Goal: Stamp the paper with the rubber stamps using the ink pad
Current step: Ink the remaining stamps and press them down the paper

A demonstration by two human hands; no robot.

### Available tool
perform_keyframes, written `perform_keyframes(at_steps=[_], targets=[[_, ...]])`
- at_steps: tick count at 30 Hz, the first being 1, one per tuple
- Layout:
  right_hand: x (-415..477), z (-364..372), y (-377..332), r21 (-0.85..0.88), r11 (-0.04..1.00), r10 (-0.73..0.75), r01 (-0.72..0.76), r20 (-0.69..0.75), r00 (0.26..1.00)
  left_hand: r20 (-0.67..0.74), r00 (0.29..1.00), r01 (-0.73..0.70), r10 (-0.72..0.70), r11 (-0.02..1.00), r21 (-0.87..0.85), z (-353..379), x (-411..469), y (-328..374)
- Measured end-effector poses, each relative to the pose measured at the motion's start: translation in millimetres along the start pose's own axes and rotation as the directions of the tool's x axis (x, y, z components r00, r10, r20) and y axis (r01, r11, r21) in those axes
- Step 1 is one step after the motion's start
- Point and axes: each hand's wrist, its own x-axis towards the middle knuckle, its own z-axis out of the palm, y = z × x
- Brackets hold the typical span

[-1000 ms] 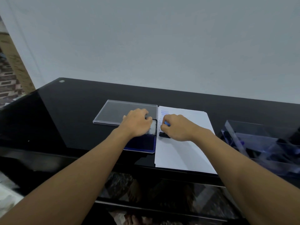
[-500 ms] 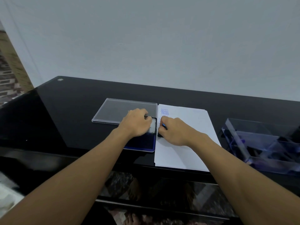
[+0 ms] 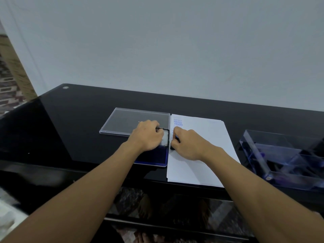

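Note:
A white paper (image 3: 206,137) lies on the black table (image 3: 78,120), with three blue "AMENDED" prints (image 3: 178,122) near its top left corner. My right hand (image 3: 187,142) grips a small black stamp (image 3: 174,144) with a blue top and holds it down on the paper's left edge, just below the prints. The blue ink pad (image 3: 154,157) sits left of the paper, its clear lid (image 3: 129,121) folded back. My left hand (image 3: 149,135) rests on the pad, fingers curled over a black-framed stamp (image 3: 165,135) at the pad's far right corner.
A clear plastic organiser tray (image 3: 280,155) with dark stamps inside stands at the right of the table. The table's front edge runs just below the paper. A grey wall rises behind the table.
My right hand has shifted the stamp slightly down and left along the paper's edge. The left hand stays on the ink pad. The view has tilted a little.

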Motion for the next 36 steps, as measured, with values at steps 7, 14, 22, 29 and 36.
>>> perform_keyframes(at_steps=[7, 14, 22, 29, 36], targets=[[-1, 1, -2, 0.029, 1.0, 0.01, -0.009, -0.028, 1.0, 0.006, 1.0, -0.011, 0.011, 1.0, -0.003, 0, -1, -1], [-8, 4, -4, 0.014, 1.0, -0.014, 0.014, -0.038, 0.999, 0.007, 1.0, -0.003, 0.003, 1.0, 0.024, 1, 0, -3], [-6, 0, -5, -0.001, 1.0, 0.005, -0.005, -0.019, 1.0, -0.004, 1.0, -0.024, 0.024, 1.0, 0.007, 0, 2, -2], [-10, 1, -6, 0.002, 1.0, -0.025, 0.025, -0.016, 1.0, -0.017, 0.999, -0.042, 0.042, 0.999, 0.013, -2, 3, -2], [-6, -3, -5, -0.034, 0.999, -0.01, 0.01, -0.007, 1.0, -0.016, 0.999, -0.044, 0.045, 0.999, 0.028, -6, 2, -1]])
